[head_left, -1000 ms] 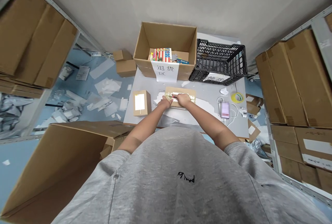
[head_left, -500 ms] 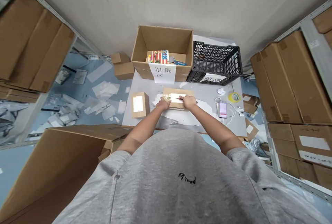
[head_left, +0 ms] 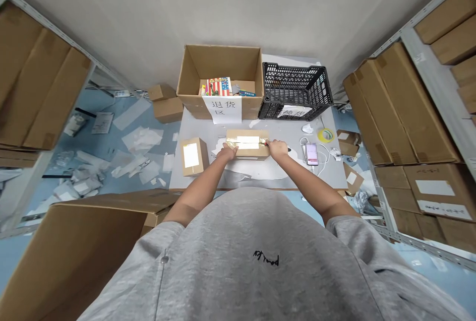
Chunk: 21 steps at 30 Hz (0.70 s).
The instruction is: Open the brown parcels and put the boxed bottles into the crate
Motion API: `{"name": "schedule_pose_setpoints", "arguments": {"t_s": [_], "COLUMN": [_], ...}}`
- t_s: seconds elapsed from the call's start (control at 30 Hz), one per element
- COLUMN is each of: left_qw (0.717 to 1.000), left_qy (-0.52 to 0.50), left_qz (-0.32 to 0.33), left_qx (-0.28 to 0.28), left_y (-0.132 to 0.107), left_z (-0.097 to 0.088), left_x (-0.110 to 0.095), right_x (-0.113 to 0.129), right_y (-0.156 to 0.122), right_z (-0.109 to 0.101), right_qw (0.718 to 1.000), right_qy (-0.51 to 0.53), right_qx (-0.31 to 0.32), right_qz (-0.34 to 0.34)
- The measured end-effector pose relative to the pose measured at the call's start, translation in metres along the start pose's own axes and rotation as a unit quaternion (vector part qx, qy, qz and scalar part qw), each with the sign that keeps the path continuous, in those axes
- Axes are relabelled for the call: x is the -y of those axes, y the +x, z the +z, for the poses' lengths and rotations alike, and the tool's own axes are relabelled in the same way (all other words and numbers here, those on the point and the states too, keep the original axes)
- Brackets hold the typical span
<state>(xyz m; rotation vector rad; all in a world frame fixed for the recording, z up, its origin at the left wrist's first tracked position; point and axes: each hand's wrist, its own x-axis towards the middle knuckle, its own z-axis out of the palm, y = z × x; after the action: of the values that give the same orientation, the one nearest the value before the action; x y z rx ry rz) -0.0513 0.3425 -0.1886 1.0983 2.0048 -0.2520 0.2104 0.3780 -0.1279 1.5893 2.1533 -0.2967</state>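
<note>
The left hand [head_left: 230, 152] lies on the near edge of a small brown carton [head_left: 246, 153], fingers loosely spread and pressing down, with no grip on anything. The right hand [head_left: 277, 148] sits at the carton's right end with its fingers drawn together. A small dark tool [head_left: 288, 149] seems to be pinched there, its tip poking out beyond the hand, but it is too small to tell whether it is a pen or a cutter.

The carton lies flat near the front edge of the grey worktop [head_left: 282, 132], with clear packing tape [head_left: 260, 141] across its top and a white label [head_left: 247, 142] beside the tape. The work in hand appears to be at this taped top, and the next move calls for the left hand to keep the carton steady.

Toward the left edge lies a second small carton [head_left: 193, 156] with a white label. At the far edge stand an open cardboard box [head_left: 219, 63] holding colourful books [head_left: 219, 87], with a paper sign [head_left: 222, 110] on its front, and a black plastic crate [head_left: 293, 83]. To the right lie a phone [head_left: 311, 154] on a white cable and a roll of yellow tape [head_left: 326, 135].
</note>
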Motion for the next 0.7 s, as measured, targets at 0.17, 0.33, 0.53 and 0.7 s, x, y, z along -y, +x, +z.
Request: {"name": "schedule_pose_setpoints", "arguments": {"t_s": [0.17, 0.33, 0.53, 0.7], "left_qw": [1.0, 1.0, 1.0, 0.999], "left_qy": [-0.013, -0.019, -0.019, -0.022], "left_qz": [-0.02, -0.018, -0.016, -0.022], "left_qx": [0.011, 0.007, 0.006, 0.007], "left_y": [-0.004, -0.006, -0.004, -0.001], "left_z": [-0.003, -0.004, -0.002, -0.002], "left_x": [-0.002, -0.003, -0.002, -0.002], "right_x": [-0.006, -0.013, -0.017, -0.032], "right_y": [-0.007, -0.011, -0.016, -0.022], "right_z": [-0.001, 0.001, 0.002, 0.005], "right_qw": [1.0, 1.0, 1.0, 0.999], "right_qy": [0.011, 0.005, 0.003, 0.03], "right_qx": [0.005, 0.003, 0.004, 0.016], "right_qz": [0.024, 0.025, 0.029, 0.04]}}
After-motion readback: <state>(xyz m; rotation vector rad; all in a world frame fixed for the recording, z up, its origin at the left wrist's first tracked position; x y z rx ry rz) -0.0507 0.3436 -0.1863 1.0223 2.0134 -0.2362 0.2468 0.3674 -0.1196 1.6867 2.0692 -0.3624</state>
